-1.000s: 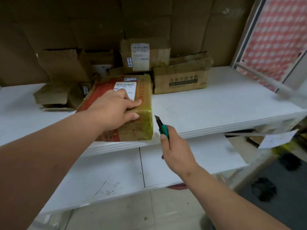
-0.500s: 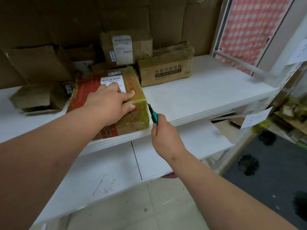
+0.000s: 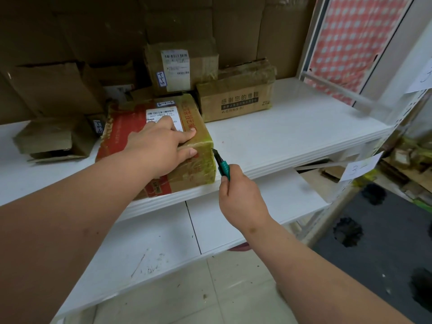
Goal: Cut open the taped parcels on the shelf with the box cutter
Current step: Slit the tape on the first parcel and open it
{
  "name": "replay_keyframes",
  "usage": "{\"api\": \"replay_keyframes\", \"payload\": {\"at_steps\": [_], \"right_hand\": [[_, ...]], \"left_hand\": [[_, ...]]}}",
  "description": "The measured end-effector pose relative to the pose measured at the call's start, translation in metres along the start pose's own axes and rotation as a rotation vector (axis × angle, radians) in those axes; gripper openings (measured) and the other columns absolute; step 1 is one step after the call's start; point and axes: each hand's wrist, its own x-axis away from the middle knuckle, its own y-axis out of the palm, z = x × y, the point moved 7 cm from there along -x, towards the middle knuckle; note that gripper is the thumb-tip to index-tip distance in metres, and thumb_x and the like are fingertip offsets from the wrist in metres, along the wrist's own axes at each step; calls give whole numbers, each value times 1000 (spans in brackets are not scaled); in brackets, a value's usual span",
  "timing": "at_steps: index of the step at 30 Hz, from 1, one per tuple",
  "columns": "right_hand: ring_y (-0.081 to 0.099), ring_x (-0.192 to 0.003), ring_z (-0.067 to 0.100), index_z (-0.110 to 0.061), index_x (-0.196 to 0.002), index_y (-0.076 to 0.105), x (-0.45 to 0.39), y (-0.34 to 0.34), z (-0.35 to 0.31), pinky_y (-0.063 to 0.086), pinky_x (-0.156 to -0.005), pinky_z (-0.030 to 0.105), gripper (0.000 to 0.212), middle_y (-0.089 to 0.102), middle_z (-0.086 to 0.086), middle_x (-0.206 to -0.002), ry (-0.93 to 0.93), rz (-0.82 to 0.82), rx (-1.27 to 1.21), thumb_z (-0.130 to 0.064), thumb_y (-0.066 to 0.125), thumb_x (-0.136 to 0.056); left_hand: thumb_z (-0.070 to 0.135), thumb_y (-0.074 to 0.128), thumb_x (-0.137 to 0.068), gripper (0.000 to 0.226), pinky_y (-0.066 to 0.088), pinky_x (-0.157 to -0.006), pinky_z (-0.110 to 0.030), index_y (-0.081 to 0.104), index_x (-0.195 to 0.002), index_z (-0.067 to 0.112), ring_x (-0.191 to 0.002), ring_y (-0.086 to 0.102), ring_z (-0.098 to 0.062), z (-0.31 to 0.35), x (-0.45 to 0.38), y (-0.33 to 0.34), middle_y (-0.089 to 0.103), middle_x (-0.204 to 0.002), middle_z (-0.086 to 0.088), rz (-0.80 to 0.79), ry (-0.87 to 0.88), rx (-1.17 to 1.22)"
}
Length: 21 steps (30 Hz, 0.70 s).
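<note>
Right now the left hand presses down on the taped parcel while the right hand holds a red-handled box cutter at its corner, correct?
Not quite: the head view shows the box cutter has a green handle, not red. The rest stands: the left hand presses on the taped parcel and the right hand holds the blade at its corner.

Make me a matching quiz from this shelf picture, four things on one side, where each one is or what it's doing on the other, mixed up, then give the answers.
Things:
1. left hand
2. box cutter
3. box marked 3-1-5
4. open box

Places or states:
A. far left of the shelf
B. held in the right hand
C. pressing on the red parcel
D. at the back, behind the parcel

Pairs: 1-C, 2-B, 3-D, 4-A
</note>
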Motion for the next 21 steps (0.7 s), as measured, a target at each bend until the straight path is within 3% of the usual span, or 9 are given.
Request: {"api": "replay_keyframes", "payload": {"at_steps": [10, 16, 21], "right_hand": [[46, -61, 14, -22, -96, 34, -2, 11, 1, 28, -49, 33, 6, 45, -9, -72, 80, -14, -9, -22, 36, -101], [45, -63, 20, -18, -93, 33, -8, 8, -1, 32, -57, 35, 9, 44, -4, -71, 114, -58, 27, -22, 36, -101], [44, -61, 20, -18, -94, 32, -10, 8, 5, 26, -49, 34, 8, 41, -6, -69, 128, -72, 109, -20, 38, -99]], "left_hand": [[71, 37, -89, 56, 39, -78, -40, 30, -142, 57, -117, 39, -22, -1, 0, 1, 38, -117, 6, 4, -3, 6], [72, 36, -89, 56, 43, -86, -45, 30, -142, 58, -120, 40, -23, 0, -2, 2, 38, -120, 5, -20, -2, -5], [71, 36, -89, 54, 41, -83, -43, 30, -142, 58, -117, 40, -22, 3, 0, 2, 38, -116, 6, -5, -1, 3]]}}
